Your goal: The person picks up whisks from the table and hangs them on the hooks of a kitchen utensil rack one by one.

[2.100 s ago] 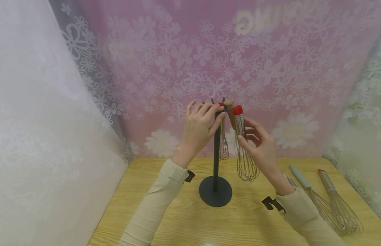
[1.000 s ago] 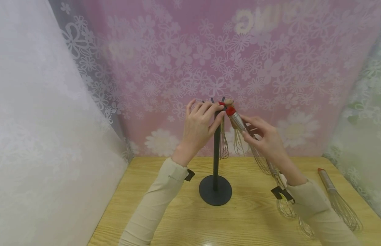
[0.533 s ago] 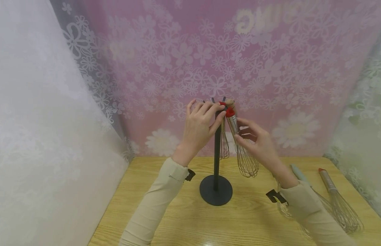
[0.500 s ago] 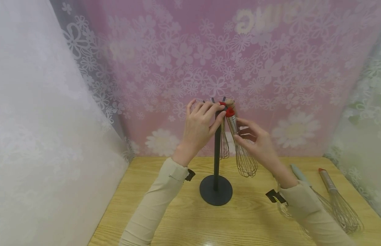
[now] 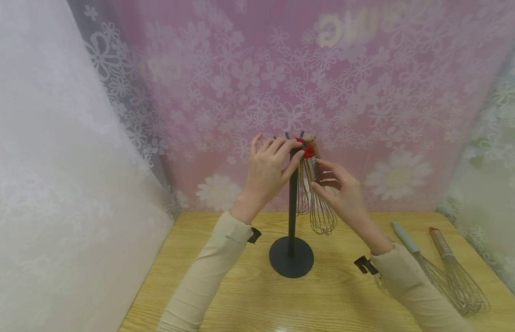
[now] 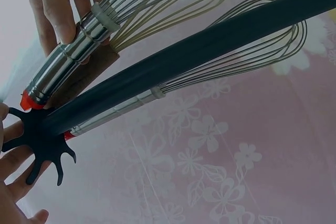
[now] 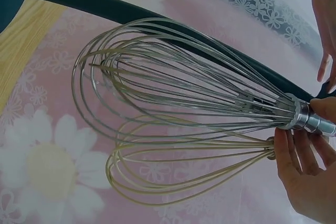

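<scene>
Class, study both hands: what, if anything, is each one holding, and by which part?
Right hand: a red-tipped whisk, by its metal handle, towards the wires. Left hand: touching the dark stand at its hooked top; whether it grips cannot be told.

Wood-grain table [image 5: 282, 304], pink flowered backdrop [image 5: 282, 78] behind, whitish cloth [image 5: 66, 184] left, pale green-and-white floral cloth [image 5: 490, 161] right.

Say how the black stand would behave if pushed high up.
The black stand would probably tip before sliding, as its slim post rises well above the round base. Whisks hung near its top likely make it top-heavy. The left hand at its top might steady it.
</scene>
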Tool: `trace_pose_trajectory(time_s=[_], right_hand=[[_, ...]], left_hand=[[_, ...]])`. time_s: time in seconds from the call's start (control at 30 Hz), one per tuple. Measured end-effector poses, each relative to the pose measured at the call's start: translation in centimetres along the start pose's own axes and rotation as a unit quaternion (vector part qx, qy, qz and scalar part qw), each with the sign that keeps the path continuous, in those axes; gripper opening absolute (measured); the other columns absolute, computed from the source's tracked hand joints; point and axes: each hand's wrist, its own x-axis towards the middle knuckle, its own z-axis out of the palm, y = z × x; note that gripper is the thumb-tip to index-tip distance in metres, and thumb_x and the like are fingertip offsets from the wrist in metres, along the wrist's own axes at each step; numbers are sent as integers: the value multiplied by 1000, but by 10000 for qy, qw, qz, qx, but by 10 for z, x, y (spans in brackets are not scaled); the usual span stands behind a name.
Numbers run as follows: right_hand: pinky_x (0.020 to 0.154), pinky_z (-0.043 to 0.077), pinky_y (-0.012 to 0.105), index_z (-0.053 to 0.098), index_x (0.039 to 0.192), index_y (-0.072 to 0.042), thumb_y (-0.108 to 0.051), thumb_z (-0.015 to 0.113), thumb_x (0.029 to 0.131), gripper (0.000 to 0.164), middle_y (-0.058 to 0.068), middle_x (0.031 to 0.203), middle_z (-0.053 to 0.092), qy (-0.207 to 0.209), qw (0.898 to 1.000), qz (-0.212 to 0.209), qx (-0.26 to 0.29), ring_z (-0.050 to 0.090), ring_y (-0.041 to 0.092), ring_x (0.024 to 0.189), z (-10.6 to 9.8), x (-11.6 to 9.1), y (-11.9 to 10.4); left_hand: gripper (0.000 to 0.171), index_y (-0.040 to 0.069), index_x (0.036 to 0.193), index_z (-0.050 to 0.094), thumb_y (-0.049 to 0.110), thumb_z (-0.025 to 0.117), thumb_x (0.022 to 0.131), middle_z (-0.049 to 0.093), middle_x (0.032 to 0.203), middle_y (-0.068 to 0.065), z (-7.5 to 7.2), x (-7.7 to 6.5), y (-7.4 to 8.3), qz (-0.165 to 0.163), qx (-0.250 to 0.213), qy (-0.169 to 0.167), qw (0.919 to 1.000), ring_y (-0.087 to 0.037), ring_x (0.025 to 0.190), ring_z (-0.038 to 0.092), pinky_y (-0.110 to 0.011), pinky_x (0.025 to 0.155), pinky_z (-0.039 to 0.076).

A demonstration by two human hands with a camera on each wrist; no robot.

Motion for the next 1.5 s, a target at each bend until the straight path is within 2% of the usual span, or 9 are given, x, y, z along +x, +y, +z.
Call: trace_pose_trajectory(time_s=[0.23,0.53,0.8,1.07,1.37,1.5], right_hand=[[80,53,12,59,138,-1,5,79,84,57,18,115,67,126,9999,14,-37,68,32,93,6,-2,0],[81,53,12,59,139,-5,1,79,86,57,15,118,66,112,9999,94,-16,68,27,94,9,-2,-1],[81,53,13,60,138,-4,0,79,86,56,16,115,67,223,9997,-23,-122,69,27,94,12,-2,1],[80,53,12,59,137,-2,4,81,83,59,18,115,67,331,9993,7,-156,69,30,91,15,-2,2],[78,57,22,60,137,-3,2,82,82,59,17,114,68,417,9987,-73,-273,71,30,89,15,-3,1],[79,56,19,61,137,-4,0,80,84,56,17,115,68,401,9990,-37,-216,71,29,89,13,-4,0]], left_hand=[[26,14,116,69,35,60,103,73,110,0,-2,1,-1,-13,-67,-114,9999,-20,101,66,-53,120,23],[35,11,123,65,37,66,100,71,116,-3,-9,1,-12,210,-46,-186,9996,-21,108,64,-56,120,22],[33,15,122,68,39,66,99,71,116,-1,-11,-1,-23,322,-90,-412,9986,-20,109,65,-55,120,21],[28,16,118,70,38,65,100,72,114,0,-11,0,-21,279,-215,-441,9984,-19,108,66,-55,120,20],[26,16,114,71,38,64,101,71,113,1,-12,2,-16,164,-145,-520,9984,-19,106,68,-55,121,20],[25,17,114,71,37,64,101,72,112,1,-12,2,-15,115,-171,-508,9985,-19,105,67,-55,121,20]])
